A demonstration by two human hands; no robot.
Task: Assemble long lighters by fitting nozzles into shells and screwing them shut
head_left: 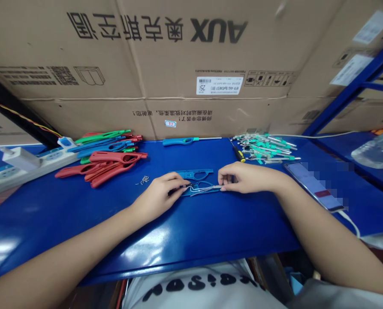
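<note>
My left hand [159, 195] pinches a small black part [189, 185] between thumb and fingertips. Thin white wires [202, 189] run from that part toward a grey metal tube [217, 187]. The tube's end is pinched in my right hand [244, 177], fingers curled and partly hiding it. Beneath both hands lies one blue lighter half-shell [207, 184], largely covered. Just behind it rests a second blue half-shell [196, 174] with a looped trigger opening. Whether the black part touches the lower shell I cannot tell.
Red, blue and green lighter shells [114, 165] lie piled left, near a power strip [49, 162] and small metal pins [144, 180]. A blue lighter [180, 141], screwdriver [239, 154], teal-and-metal tube parts [265, 146] and phone [313, 186] lie behind and right. Cardboard [165, 86] walls the back.
</note>
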